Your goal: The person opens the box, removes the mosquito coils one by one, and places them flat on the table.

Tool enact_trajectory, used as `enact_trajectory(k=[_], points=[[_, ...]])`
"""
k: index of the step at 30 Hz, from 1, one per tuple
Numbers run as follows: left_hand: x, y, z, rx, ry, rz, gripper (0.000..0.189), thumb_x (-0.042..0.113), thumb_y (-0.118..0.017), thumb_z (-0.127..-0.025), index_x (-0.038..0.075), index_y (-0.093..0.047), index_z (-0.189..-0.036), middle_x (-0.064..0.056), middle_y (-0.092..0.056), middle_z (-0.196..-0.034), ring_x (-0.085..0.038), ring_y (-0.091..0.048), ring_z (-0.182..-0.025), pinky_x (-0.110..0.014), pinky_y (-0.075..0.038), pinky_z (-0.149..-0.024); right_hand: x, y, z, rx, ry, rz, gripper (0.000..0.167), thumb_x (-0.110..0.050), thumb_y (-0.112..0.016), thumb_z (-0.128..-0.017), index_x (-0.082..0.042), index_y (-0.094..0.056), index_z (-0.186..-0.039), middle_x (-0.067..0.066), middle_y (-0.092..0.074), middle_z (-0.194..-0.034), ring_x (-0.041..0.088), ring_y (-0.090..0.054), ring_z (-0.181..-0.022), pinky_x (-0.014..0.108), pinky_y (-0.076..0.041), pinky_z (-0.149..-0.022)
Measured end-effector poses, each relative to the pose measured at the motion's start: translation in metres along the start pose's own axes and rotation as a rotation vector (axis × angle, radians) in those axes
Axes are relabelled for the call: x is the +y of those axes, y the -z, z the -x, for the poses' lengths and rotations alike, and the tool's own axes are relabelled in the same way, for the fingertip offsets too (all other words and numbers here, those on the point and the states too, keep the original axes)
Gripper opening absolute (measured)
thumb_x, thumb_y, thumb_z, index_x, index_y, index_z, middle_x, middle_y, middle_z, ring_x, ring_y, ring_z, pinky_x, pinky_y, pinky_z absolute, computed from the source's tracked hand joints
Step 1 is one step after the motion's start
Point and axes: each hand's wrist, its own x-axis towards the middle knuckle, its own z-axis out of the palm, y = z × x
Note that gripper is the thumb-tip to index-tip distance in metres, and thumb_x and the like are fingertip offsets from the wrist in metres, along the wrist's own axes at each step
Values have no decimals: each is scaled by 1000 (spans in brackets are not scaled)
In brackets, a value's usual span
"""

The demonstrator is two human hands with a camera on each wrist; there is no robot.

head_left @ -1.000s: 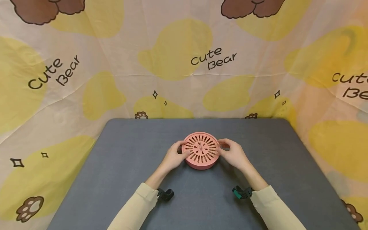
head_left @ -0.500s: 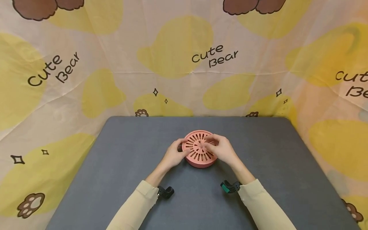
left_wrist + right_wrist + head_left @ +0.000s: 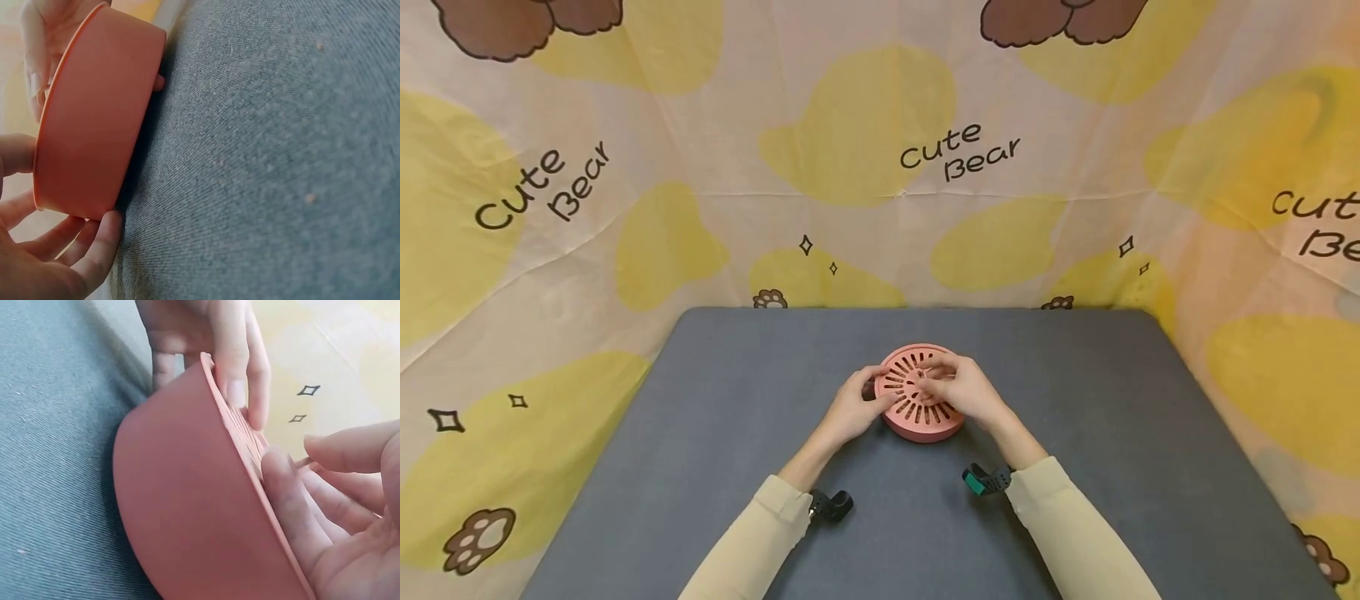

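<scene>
A round pink box (image 3: 920, 435) with a slotted lid (image 3: 897, 385) stands on the table in the head view. My left hand (image 3: 852, 407) grips its left side. In the left wrist view its fingertips press low on the side wall (image 3: 100, 119), while the thumb and index finger reach the rim. Over the middle of the lid is my right hand (image 3: 968, 392), its thumb and index finger pinching a small thin stem (image 3: 304, 463), seen in the right wrist view. The right fingers hide the lid's centre and part of its right half in the head view.
A grey table (image 3: 760, 367) carries the box, toward its far half. Behind and at both sides hangs a cloth (image 3: 857, 125) printed with yellow patches and lettering. Black straps (image 3: 832, 505) sit at both wrists.
From the box's right rim, my right hand has moved left onto the middle of the lid, where its thumb and index finger pinch the stem. The left hand has kept its grip.
</scene>
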Motion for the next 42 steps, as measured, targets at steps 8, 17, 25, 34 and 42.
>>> enact_trajectory(k=[8, 17, 25, 34, 42], points=[[-1, 1, 0, -16, 2, 74, 54, 20, -75, -94, 12, -57, -143, -10, -60, -135, -26, -62, -118, -44, -51, -93, 0, 3, -3, -31, -63, -62, 36, -5, -70, -96, 5, -63, -130, 20, -70, -98, 26, -74, -80, 39, -60, -74], [3, 4, 0, -24, 33, 109, 56, 22, -72, -97, 14, -52, -148, -14, -60, -133, -31, -61, -120, -47, -52, -93, -8, 9, 1, 10, -35, 1, 35, -7, -72, -95, 4, -64, -128, 19, -72, -97, 25, -75, -77, 38, -60, -71], [0, 7, 2, -36, 43, 99, 48, 22, -72, -97, 15, -58, -143, -12, -59, -138, -32, -60, -124, -46, -53, -94, -13, 20, 9, 11, -32, 13, 40, -6, -72, -95, 8, -61, -131, 22, -71, -102, 27, -75, -80, 40, -60, -74], [-1, 8, 4, -33, 30, 82, 50, 21, -74, -96, 13, -57, -143, -12, -58, -139, -33, -58, -125, -48, -52, -96, -6, 47, 14, -1, -17, -12, 41, -7, -70, -97, 8, -59, -133, 25, -71, -107, 30, -75, -85, 42, -60, -77], [-2, 6, 3, -28, 24, 88, 51, 21, -75, -95, 12, -58, -142, -12, -60, -137, -32, -60, -123, -47, -53, -94, -4, 75, 19, 58, -12, -16, 40, -9, -70, -97, 7, -59, -133, 27, -69, -111, 27, -75, -83, 45, -59, -80]])
